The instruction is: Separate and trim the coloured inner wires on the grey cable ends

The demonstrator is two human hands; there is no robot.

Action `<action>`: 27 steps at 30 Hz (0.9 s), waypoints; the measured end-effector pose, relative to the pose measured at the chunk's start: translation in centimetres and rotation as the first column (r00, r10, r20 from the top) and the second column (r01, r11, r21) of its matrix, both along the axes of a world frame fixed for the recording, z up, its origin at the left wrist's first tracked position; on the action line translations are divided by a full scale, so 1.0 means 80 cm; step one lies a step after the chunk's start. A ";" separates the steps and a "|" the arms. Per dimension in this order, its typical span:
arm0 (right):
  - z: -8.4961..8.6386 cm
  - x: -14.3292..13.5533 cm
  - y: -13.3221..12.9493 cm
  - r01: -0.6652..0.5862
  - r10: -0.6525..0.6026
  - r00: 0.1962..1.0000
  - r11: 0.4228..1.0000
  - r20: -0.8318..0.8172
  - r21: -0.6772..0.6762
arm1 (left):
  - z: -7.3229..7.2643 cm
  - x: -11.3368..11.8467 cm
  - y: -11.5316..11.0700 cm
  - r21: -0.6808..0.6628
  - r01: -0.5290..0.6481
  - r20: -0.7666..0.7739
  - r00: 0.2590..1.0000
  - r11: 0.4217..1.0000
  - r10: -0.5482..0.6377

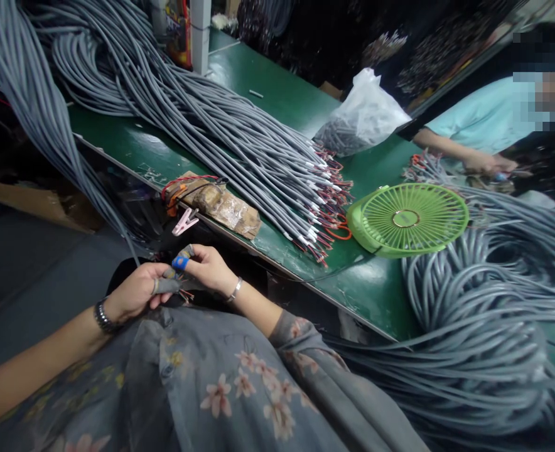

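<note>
Above my lap, my left hand [139, 290], with a dark watch at its wrist, is closed around the end of a grey cable. Thin bare-ended wires [188, 294] fan out past its fingertips. Close beside it is my right hand [209, 269], its thumb and fingers pressed together. Blue tape and grey coverings wrap some fingertips. What lies in the right hand's pinch is hidden. A pink clothespin [184, 221] sits at the bench edge just beyond both hands, near a tape-wrapped cardboard block [225, 204].
On the green bench [272, 75] lies a thick bundle of grey cables [240, 132] with stripped ends. A green fan [407, 218] and a plastic bag [365, 113] stand to the right, near coiled cables [475, 326]. Across the bench, a co-worker's hand [487, 164] handles cable ends.
</note>
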State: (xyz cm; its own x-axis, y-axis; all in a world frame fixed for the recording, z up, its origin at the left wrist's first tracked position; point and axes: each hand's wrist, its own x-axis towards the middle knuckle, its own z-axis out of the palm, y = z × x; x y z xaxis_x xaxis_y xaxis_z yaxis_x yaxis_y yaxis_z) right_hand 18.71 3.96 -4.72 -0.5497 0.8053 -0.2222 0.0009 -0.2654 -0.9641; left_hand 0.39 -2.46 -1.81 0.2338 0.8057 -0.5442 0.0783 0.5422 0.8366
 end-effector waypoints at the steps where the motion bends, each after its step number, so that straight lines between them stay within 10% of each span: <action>1: -0.001 0.003 0.001 0.015 -0.016 1.000 0.999 -0.022 -0.053 | 0.001 -0.001 0.000 0.013 -0.012 0.002 1.000 1.000 0.012; 7: -0.006 0.021 0.002 -0.061 0.028 0.994 0.948 -0.109 -0.313 | 0.005 -0.003 0.001 0.035 -0.083 0.040 0.996 0.996 0.081; 22: -0.019 0.009 -0.002 0.192 -0.253 0.960 0.908 -0.122 -0.374 | 0.010 -0.010 0.001 -0.013 -0.214 0.163 0.963 0.977 0.213; 27: 0.000 0.002 0.022 0.076 -0.166 0.968 0.906 -0.186 -0.416 | 0.023 -0.011 0.012 -0.021 -0.175 0.255 0.951 0.984 0.175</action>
